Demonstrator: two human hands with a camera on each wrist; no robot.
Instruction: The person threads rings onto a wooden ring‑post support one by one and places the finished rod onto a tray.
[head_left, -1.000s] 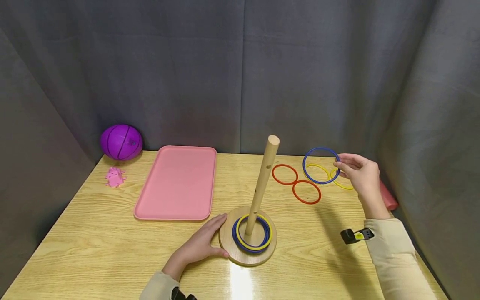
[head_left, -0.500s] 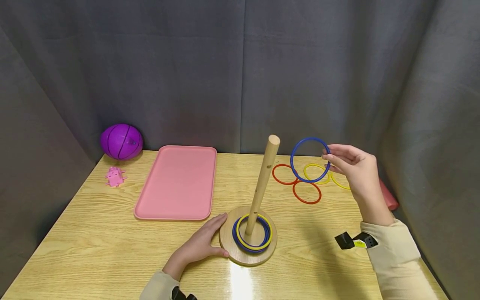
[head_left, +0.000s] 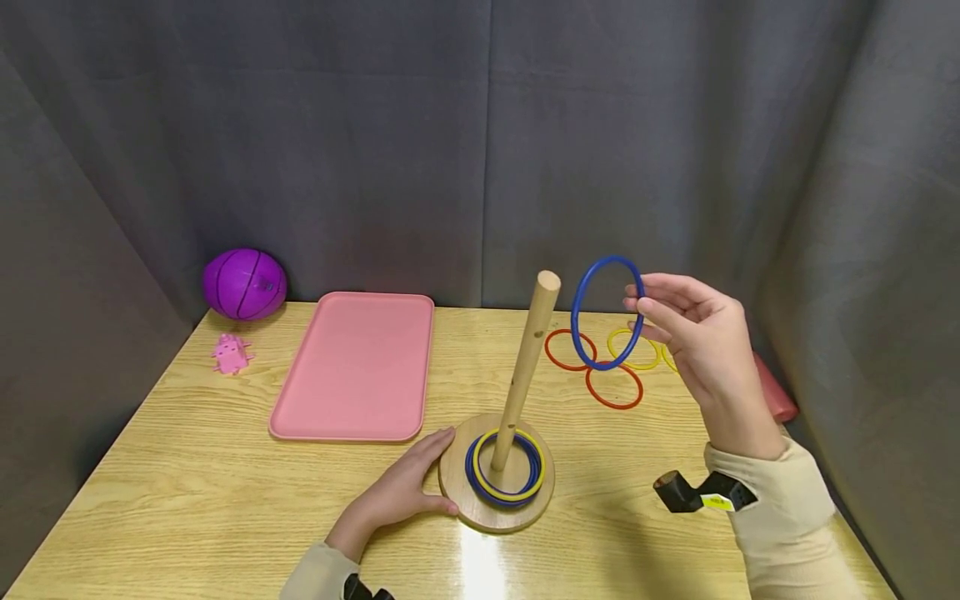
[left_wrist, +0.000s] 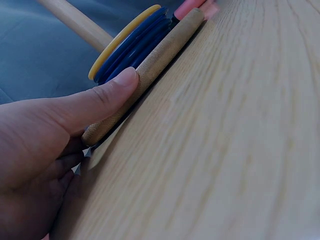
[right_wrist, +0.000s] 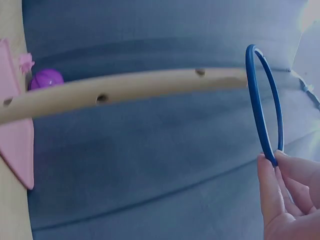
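A wooden peg (head_left: 527, 365) rises from a round wooden base (head_left: 459, 492) at the table's front centre, with blue and yellow rings (head_left: 504, 472) stacked round its foot. My left hand (head_left: 405, 492) rests against the base's left rim, fingers straight; the thumb (left_wrist: 95, 100) presses its edge (left_wrist: 165, 50). My right hand (head_left: 693, 333) pinches a blue ring (head_left: 604, 312) upright in the air, just right of the peg's top. In the right wrist view that blue ring (right_wrist: 264, 107) stands beside the peg's tip (right_wrist: 220, 80), pinched by the right hand (right_wrist: 285, 192).
Two red rings (head_left: 613, 385) and yellow rings (head_left: 633, 348) lie on the table behind the right hand. A pink tray (head_left: 356, 367) lies left of the peg. A purple ball (head_left: 244, 284) and a small pink toy (head_left: 229, 354) sit far left. Grey curtains close in the table.
My right hand has lifted the blue ring up and to the left, from over the loose rings to beside the peg's top. The left hand has stayed on the base.
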